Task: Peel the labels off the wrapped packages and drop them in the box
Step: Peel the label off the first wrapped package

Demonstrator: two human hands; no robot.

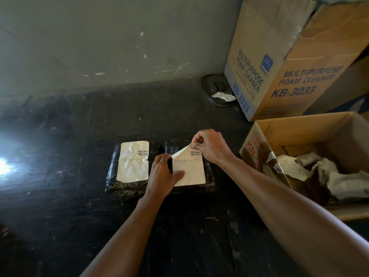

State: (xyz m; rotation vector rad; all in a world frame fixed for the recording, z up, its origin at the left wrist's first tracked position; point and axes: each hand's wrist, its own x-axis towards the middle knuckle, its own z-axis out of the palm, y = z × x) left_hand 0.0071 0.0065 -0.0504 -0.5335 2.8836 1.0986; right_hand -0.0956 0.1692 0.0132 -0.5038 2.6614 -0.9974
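two black-wrapped packages lie side by side on the dark surface, touching or nearly so, and the right package (190,176) is the one being worked. the right hand (209,145) pinches the lifted top-left corner of its label (189,170) between thumb and fingertips, while the left hand (162,172) lies flat with fingers spread, thumb pressing the label's lower left edge and the wrap beside it. to do this step well, i'd judge the pull should go low and slow, folding the corner back over itself toward the near right — a steep yank would likely tear the paper or lift the thin wrap with it — and the left hand should slide its pressure off the label onto bare wrap as the peel line nears it. the left package (117,172) has its label (133,160) fully stuck down, creased, not yet started. the open box (299,124) stands just right of the packages, already holding crumpled peeled paper. both labels carry barcodes near the top right; their print is too small to read. the tall cartons behind read "multi-purpose foam cleaner" and "kb-3033"; the open box shows partial red lettering, "lubri…", "kb-9…".
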